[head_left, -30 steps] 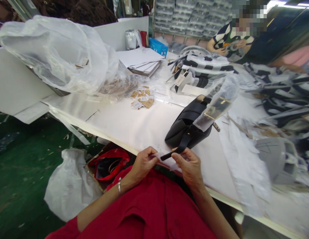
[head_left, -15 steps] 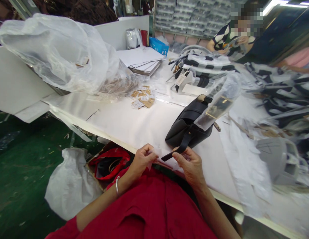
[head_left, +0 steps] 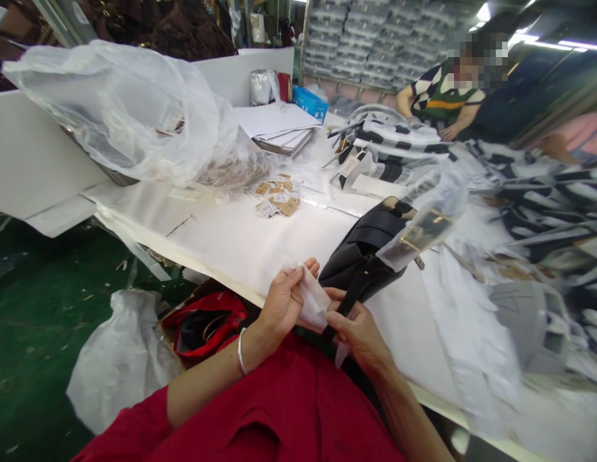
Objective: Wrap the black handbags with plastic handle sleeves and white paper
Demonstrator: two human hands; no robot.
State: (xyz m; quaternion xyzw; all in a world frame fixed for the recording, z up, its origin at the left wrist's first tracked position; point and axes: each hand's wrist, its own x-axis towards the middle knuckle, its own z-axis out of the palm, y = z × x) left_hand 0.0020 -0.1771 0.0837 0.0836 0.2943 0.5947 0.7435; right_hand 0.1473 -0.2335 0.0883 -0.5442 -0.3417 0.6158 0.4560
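Note:
A black handbag (head_left: pixel 346 253) lies tilted on the white table near its front edge. Clear wrap covers its handle and gold buckle (head_left: pixel 413 239). My right hand (head_left: pixel 358 330) pinches the bag's narrow black strap (head_left: pixel 352 296) close to the end. Between my hands stretches a thin, whitish translucent sheet (head_left: pixel 313 298), which looks like tissue or soft plastic. My left hand (head_left: pixel 285 298) is closed on its upper left side, thumb on top. The sheet's other side runs behind or under the strap at my right fingers; the exact contact is hidden.
Small tan tags (head_left: pixel 279 196) lie mid-table beside a big translucent plastic bag (head_left: pixel 134 115). Stacked white sheets (head_left: pixel 274 122) and a blue box (head_left: pixel 310 102) stand behind. Striped black-and-white bags (head_left: pixel 399 138) fill the far right, near a co-worker (head_left: pixel 442 96). A grey tape-dispenser-like object (head_left: pixel 526 321) sits right.
My left hand has risen slightly and turned, spreading the whitish sheet toward the strap. My right hand has moved a little lower with the strap end. The far co-worker's hands have dropped to the striped bags.

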